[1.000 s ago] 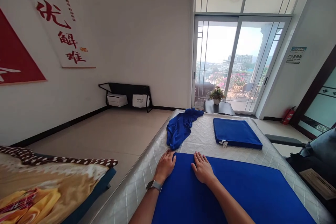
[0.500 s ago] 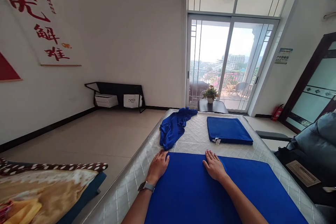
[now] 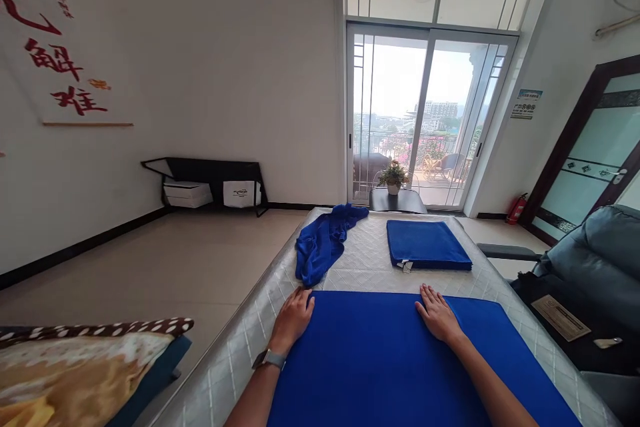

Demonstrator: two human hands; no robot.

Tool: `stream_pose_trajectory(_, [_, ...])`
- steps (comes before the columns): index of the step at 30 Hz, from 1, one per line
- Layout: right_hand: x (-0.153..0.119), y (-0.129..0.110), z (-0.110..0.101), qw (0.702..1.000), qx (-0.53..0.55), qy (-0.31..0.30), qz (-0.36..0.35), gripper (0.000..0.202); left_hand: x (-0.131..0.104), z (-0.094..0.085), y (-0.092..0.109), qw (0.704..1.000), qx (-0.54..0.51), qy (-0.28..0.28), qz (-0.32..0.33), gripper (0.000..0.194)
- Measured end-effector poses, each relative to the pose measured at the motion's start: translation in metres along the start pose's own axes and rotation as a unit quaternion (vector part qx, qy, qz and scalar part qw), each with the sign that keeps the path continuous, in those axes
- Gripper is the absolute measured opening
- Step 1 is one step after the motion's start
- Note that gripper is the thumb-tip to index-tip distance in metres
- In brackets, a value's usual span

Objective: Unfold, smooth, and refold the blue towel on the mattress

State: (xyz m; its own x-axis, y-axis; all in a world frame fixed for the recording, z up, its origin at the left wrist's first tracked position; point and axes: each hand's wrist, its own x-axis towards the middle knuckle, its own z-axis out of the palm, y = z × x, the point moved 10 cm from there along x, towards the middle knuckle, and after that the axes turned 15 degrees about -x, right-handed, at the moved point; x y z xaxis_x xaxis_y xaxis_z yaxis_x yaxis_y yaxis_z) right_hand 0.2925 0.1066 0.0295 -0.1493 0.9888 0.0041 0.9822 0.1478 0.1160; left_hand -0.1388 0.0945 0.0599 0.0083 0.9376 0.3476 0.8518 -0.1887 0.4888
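A large blue cloth (image 3: 370,360) lies spread flat on a white quilted mattress (image 3: 240,347). At the cloth's far left corner rests my left hand (image 3: 294,313), fingers bent over the edge but not gripping it; a watch is on that wrist. My right hand (image 3: 439,315) lies flat near the far edge, fingers stretched out on the fabric. Beyond my left hand is a crumpled blue cloth (image 3: 323,243). A neat stack of folded blue cloths (image 3: 427,243) with a white tag sits further right. The near part of the spread cloth runs out of view.
Patterned bedding (image 3: 95,373) stands at the lower left. On the right is a dark padded chair (image 3: 595,260) with a brown card (image 3: 560,317) on it. A potted plant (image 3: 393,177) stands on a chair past the mattress, before glass sliding doors (image 3: 390,113).
My right hand has slid to the right along the cloth's far edge. My left hand stays at the left corner. The view has turned slightly to the right.
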Motion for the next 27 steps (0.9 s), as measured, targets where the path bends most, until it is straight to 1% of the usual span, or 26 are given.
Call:
stream_pose_trajectory(10, [-0.015, 0.091, 0.022, 0.999, -0.029, 0.022, 0.034, 0.074, 0.000, 0.005, -0.006, 1.000, 0.001, -0.002, 0.006, 0.046])
stream_pose_trajectory(19, [-0.038, 0.190, 0.038, 0.994, -0.038, 0.020, 0.096, 0.070, 0.001, 0.005, -0.007, 1.000, 0.000, -0.008, -0.001, 0.046])
stream_pose_trajectory(22, [-0.042, 0.206, 0.038, 0.995, -0.032, 0.028, 0.092, 0.070, 0.001, 0.004, -0.006, 1.000, -0.011, -0.004, 0.005, 0.046])
stream_pose_trajectory(24, [-0.043, 0.208, 0.035, 0.995, -0.031, 0.034, 0.084, 0.070, 0.001, 0.005, -0.008, 1.000, -0.014, -0.003, 0.007, 0.045])
stream_pose_trajectory(27, [-0.047, 0.202, 0.029, 0.995, -0.041, 0.054, 0.077, 0.068, 0.002, 0.007, -0.010, 1.000, -0.012, 0.000, 0.004, 0.044])
